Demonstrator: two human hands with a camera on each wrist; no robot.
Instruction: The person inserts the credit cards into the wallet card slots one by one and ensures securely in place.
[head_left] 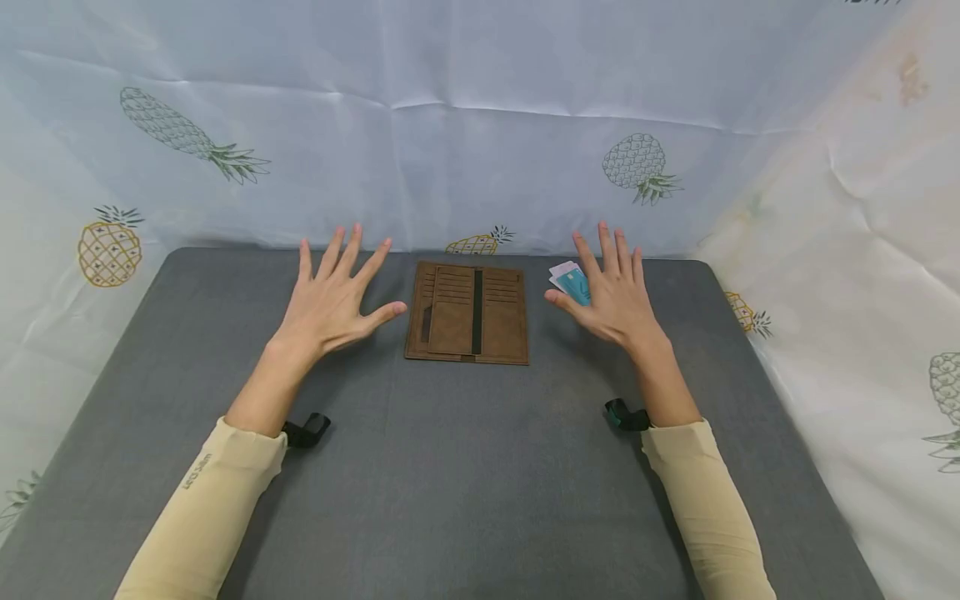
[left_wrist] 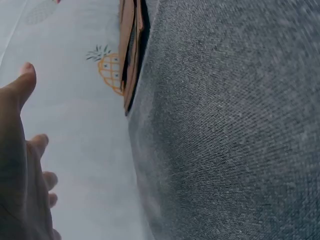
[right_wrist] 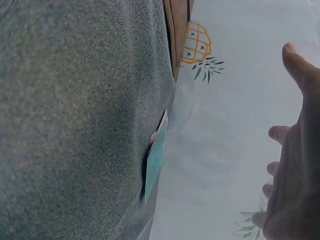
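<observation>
A brown wallet [head_left: 452, 321] lies spread flat near the back of the table, its card slots facing up and a dark strip down its middle. To its left my left hand [head_left: 330, 292] is held with fingers spread, holding nothing. My right hand [head_left: 617, 292] is on the wallet's other side, fingers also spread and nothing in its grasp. Partly hidden behind that hand lies a teal card [head_left: 573, 285] with a chip, on top of a pale card or paper [head_left: 560, 268]. In the right wrist view the teal card [right_wrist: 156, 159] rests on the cloth.
A grey cloth-covered table [head_left: 465, 475] spreads under both arms. White fabric printed with pineapples [head_left: 465, 175] hangs along the back and both sides. Each wrist wears a black strap mount; the left one [head_left: 307, 431] and the right one [head_left: 626, 415] stick out inward.
</observation>
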